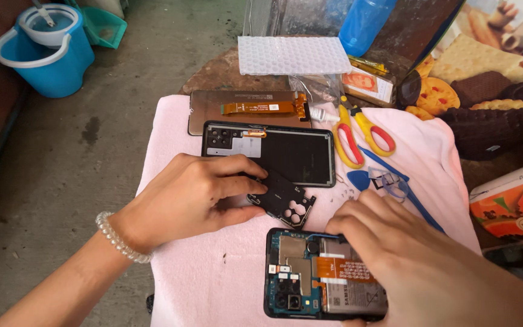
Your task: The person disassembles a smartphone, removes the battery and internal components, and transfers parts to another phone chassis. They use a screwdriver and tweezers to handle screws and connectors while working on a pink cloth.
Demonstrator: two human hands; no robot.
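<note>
Left hand (pixel 198 194): pinched on a black camera cover plate (pixel 286 203) — on pink cloth (pixel 213 278).
Right hand (pixel 394 242): fingers curled together, resting on the opened phone (pixel 310 281).

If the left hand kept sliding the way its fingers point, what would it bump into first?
Probably the blue pick: the left hand, already holding the black cover piece, points right toward it. Depth is hard to judge.

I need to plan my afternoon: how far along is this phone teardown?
Done: the black rear cover lies off on the pink cloth. In hand: the left hand pinches a small black plastic camera-hole cover plate; the right hand rests on the opened phone. Left: its orange flex cable and battery look still in place.
</note>
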